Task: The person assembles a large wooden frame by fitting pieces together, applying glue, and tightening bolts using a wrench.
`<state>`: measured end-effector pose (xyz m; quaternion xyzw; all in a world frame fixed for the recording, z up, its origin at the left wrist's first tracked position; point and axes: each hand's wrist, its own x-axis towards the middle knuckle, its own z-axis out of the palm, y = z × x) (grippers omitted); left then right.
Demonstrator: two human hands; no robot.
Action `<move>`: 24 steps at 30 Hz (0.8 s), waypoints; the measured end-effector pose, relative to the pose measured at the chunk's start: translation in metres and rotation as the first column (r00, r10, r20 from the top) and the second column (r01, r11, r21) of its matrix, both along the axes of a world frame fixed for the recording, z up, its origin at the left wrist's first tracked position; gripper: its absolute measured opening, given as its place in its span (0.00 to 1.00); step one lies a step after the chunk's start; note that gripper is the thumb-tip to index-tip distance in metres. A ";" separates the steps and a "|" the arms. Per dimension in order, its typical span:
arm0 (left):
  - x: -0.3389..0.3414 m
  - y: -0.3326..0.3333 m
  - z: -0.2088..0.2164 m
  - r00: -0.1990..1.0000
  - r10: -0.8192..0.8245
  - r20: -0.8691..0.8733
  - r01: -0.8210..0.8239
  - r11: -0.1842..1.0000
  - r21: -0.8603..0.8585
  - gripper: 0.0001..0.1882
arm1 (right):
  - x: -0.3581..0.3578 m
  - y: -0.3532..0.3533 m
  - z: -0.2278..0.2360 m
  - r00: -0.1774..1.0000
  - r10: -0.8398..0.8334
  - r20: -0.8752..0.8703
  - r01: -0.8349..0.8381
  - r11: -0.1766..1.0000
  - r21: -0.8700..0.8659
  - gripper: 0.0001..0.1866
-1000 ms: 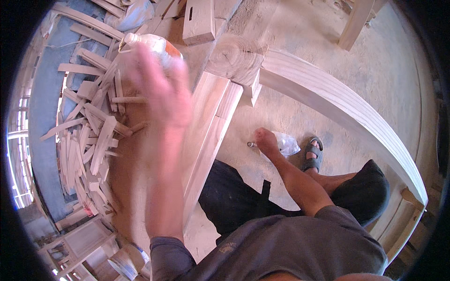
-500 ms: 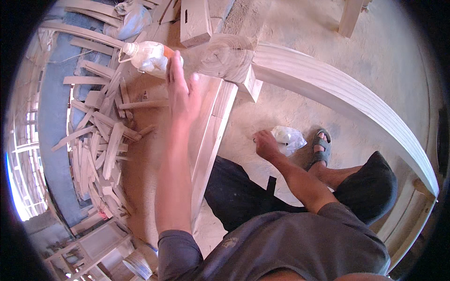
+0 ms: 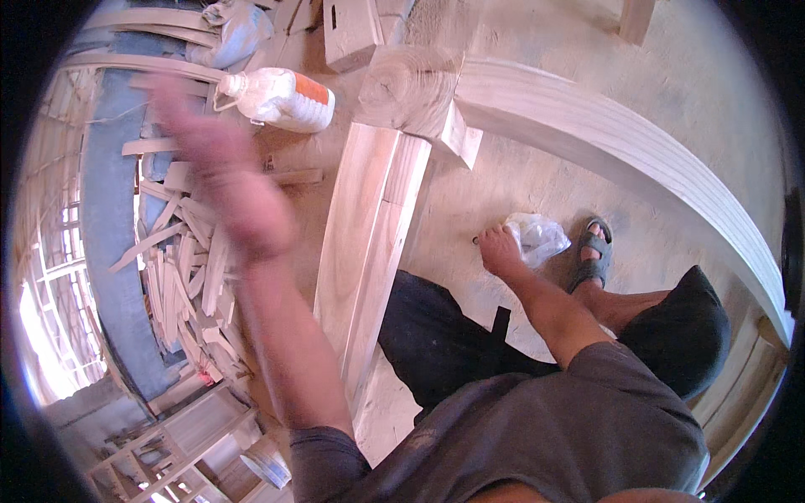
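Observation:
My left hand (image 3: 226, 168) is smeared by motion over the pile of wood offcuts (image 3: 189, 277), left of the wooden frame. Its fingers are too blurred to read. Near it, a white plastic jug (image 3: 289, 101) with an orange label and a handle lies on its side. My right hand (image 3: 501, 250) is low inside the frame with its fingers curled closed. A small dark bit shows at the fingertips, too small to name. Right beside that hand is a clear plastic bag (image 3: 541, 239) with something whitish in it; whether the hand touches it, I cannot tell.
A wooden frame surrounds me: a thick post end (image 3: 407, 88), a straight beam (image 3: 356, 226) and a long curved-looking rail (image 3: 604, 126). A slotted wood block (image 3: 350, 33) stands beyond it. My sandalled foot (image 3: 594, 251) is near the bag. A bucket (image 3: 267, 461) sits lower left.
My left hand has swung left, away from the beam and the jug, which now shows fully. My right hand stays closed beside the bag. The whole view has shifted slightly.

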<state>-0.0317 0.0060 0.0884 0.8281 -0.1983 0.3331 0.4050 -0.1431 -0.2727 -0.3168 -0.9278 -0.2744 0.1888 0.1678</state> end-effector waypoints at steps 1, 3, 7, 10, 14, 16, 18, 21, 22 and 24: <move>0.011 -0.002 0.014 0.990 -0.014 0.141 0.013 1.000 0.003 0.35 | 0.003 -0.001 -0.003 1.000 -0.014 0.014 0.013 1.000 0.013 0.11; 0.026 -0.034 -0.007 0.932 0.348 0.106 -0.362 0.913 0.186 0.36 | 0.002 -0.003 -0.015 0.998 -0.044 0.047 0.044 0.999 0.001 0.08; 0.023 -0.057 -0.059 0.717 0.627 -0.305 -0.296 0.670 0.681 0.37 | -0.012 0.003 -0.009 0.999 -0.016 -0.037 0.018 0.999 0.048 0.11; 0.042 -0.050 -0.074 0.793 0.560 -0.238 -0.336 0.729 0.596 0.38 | 0.007 0.004 -0.004 0.997 -0.060 -0.050 0.064 0.994 0.085 0.11; 0.026 -0.048 -0.070 0.844 0.412 -0.345 -0.210 0.844 0.494 0.39 | 0.023 0.039 0.042 0.978 -0.101 -0.184 0.174 0.878 0.446 0.09; 0.007 -0.054 -0.070 0.853 0.384 -0.355 -0.101 0.787 0.609 0.39 | 0.026 0.048 0.063 0.900 -0.243 -0.362 0.416 0.729 0.544 0.11; -0.018 -0.055 -0.071 0.864 0.366 -0.346 0.015 0.668 0.744 0.38 | 0.038 0.046 0.064 0.840 -0.304 -0.449 0.510 0.726 0.462 0.11; -0.032 -0.064 -0.067 0.861 0.362 -0.358 0.001 0.702 0.713 0.37 | 0.049 0.045 0.036 0.614 -0.312 -0.725 0.715 0.609 0.344 0.11; -0.036 -0.063 -0.066 0.859 0.371 -0.354 -0.006 0.698 0.716 0.37 | 0.053 0.048 0.040 0.550 -0.290 -0.783 0.768 0.545 0.337 0.11; -0.042 -0.060 -0.063 0.858 0.378 -0.347 -0.018 0.698 0.716 0.37 | 0.060 0.054 0.060 0.410 -0.223 -0.884 0.862 0.410 0.297 0.12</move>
